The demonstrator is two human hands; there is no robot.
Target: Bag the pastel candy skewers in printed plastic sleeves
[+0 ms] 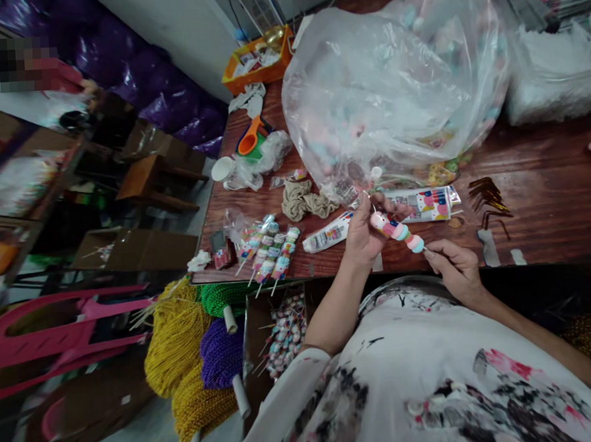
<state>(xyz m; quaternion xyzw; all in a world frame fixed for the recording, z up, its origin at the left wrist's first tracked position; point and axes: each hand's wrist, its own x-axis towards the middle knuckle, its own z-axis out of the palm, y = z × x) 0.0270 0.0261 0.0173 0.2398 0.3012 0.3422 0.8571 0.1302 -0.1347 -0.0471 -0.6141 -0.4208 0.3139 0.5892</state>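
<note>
Over the table's front edge I hold a skewer of pastel marshmallows aslant, its upper end partly inside a clear printed wrapper. My left hand is closed around the wrapper at that upper end, its fingers partly behind it. The thumb and fingers of my right hand pinch the stick below the lowest, blue marshmallow. Flat printed wrappers lie in a stack just beyond my hands, with another stack to the left. Several wrapped marshmallow skewers rest on the table at left.
A big clear bag of marshmallows fills the table's back. Gold twist ties lie at right, and a beige scrunchie at left. An open box of skewers stands below the edge, beside yellow cord bundles. A pink chair stands left.
</note>
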